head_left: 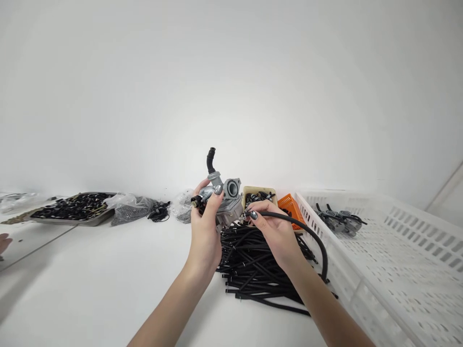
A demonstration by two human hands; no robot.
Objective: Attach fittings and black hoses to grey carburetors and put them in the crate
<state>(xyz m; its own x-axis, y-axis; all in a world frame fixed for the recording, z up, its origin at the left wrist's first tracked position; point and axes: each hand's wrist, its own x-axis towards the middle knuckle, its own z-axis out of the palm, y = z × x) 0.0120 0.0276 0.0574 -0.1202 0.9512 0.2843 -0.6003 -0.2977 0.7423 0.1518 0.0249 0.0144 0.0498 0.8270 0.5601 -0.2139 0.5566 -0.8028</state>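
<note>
Carburetor (230, 208) mid-frame, clasped in the left hand (205, 218)
Its grey metal body has a round, flanged mouth; the right hand (275, 232) pinches a smooth, black, curving hose (320, 243) over heaped tubes (253, 262). A slotted white crate (401, 250) fills the lower right.

This looks like a workshop, at a bench for putting parts together. Stock is laid out in bulk along a white table (126, 279): a heap of black hoses (267, 270) near the middle, a shallow tray (97, 220) of small black pieces at the far left, a clear bag (132, 210) of small parts beside it, and a cream tub (255, 189) and orange basket (296, 212) beyond the hoses. At the right, a large plastic crate (408, 272) holds several metal units (342, 221), much like the one in the left hand (206, 219). Another person's hand (4, 243) shows at the left edge.
</note>
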